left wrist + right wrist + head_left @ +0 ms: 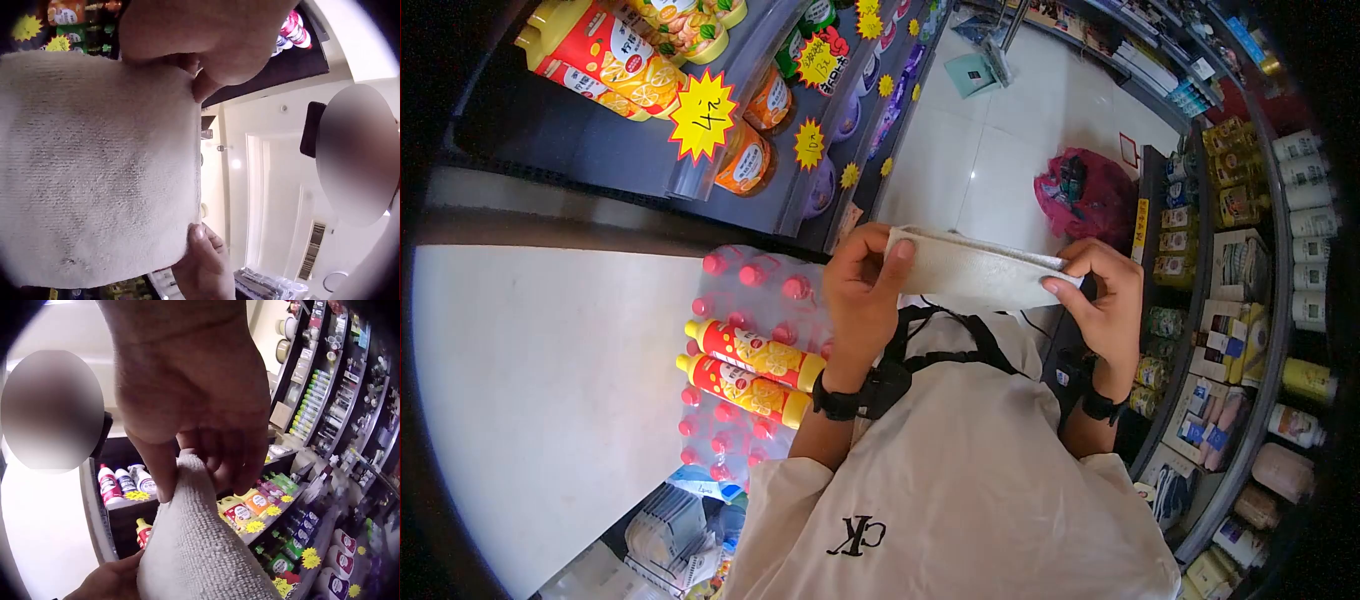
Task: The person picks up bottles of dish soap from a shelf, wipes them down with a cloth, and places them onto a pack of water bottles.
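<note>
A folded off-white cloth (pixel 985 270) is stretched level between both hands in front of the chest. The left hand (pixel 868 290) pinches its left end, thumb on the near face and fingers behind. At the right end the right hand (pixel 1108 300) pinches a corner between thumb and fingers. In the left wrist view the cloth (pixel 100 169) shows a ribbed, textured face with small dark spots, the left hand (pixel 194 37) at its upper edge and the right hand (pixel 206 262) at its lower corner. The right wrist view shows the cloth (pixel 194 537) hanging under the right hand (pixel 187 394).
Shelves of bottles with yellow price tags (pixel 703 116) stand at the upper left. Packed bottles with pink caps (pixel 797 288) and two yellow-red bottles (pixel 745 390) lie beside a white surface (pixel 530 400). A pink bag (pixel 1090 195) sits on the floor; stocked shelves (pixel 1250 350) line the right.
</note>
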Available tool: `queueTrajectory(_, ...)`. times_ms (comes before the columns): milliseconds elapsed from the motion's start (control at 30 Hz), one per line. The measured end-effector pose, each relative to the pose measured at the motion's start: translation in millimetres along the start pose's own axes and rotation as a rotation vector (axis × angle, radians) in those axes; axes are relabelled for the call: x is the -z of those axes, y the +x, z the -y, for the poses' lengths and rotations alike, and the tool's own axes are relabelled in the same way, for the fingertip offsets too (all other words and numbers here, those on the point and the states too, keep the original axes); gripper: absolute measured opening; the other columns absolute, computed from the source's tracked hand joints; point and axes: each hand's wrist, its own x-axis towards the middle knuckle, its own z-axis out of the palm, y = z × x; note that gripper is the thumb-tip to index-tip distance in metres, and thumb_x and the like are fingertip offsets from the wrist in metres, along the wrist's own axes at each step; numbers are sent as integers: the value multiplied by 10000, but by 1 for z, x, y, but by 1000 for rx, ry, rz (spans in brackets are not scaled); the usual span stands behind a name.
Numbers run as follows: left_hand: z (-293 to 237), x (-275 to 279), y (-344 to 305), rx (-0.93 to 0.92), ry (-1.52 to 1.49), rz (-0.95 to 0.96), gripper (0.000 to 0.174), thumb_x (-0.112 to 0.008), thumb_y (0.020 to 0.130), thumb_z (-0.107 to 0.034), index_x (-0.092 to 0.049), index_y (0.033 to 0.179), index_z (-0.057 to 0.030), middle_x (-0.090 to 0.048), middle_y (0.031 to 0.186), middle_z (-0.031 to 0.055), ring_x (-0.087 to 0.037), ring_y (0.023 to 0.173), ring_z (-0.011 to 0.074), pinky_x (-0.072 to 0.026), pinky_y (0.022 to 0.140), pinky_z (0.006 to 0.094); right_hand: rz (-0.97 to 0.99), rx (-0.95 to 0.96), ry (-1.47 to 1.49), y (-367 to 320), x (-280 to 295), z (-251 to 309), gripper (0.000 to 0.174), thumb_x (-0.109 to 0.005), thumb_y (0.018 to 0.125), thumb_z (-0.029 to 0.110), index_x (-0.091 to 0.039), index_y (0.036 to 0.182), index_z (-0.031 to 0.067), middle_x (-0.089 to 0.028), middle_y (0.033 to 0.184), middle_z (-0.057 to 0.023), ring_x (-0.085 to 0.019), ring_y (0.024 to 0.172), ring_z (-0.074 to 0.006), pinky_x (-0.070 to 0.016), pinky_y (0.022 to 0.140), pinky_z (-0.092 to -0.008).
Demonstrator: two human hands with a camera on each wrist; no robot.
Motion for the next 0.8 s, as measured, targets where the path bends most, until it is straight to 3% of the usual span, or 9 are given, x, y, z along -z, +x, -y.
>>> queueTrajectory(133,4,-1,1,-14,-14,11,171,-668,890,-89,-527,819,-25,-590,907,31,-525,791,66,-410,699,203,-70,-91,72,-2,-2,-5,210,-777,682,1,-567,703,0,-663,754,-119,-635,685,-179,-475,640,-279)
queueTrajectory(433,14,5,5,-38,-34,-23,177,-670,883,-87,-509,833,-34,-576,935,35,-510,785,68,-419,727,212,-65,-85,25,0,-1,0,224,-785,689,-8,-562,706,5,-665,731,-104,-626,665,-121,-469,604,-240)
queueTrajectory(667,23,11,3,-58,-56,-42,197,-662,890,-107,-472,881,-57,-568,925,37,-516,820,74,-429,750,221,-139,-80,215,2,-7,9,268,-779,684,-83,-529,713,10,-634,717,-83,-604,697,-100,-477,623,-240)
queueTrajectory(767,11,6,3,30,-80,-56,263,-699,871,-181,-515,987,-31,-592,993,67,-554,907,109,-448,807,241,-127,-76,250,5,-5,10,268,-769,692,-88,-522,719,13,-628,733,-83,-597,708,-103,-477,642,-244)
queueTrajectory(800,10,7,4,96,-148,41,333,-717,854,-204,-519,1049,-21,-598,1027,70,-557,947,121,-449,831,252,-125,-77,276,6,-3,12,269,-767,695,-87,-520,724,15,-627,742,-83,-593,714,-103,-474,649,-242)
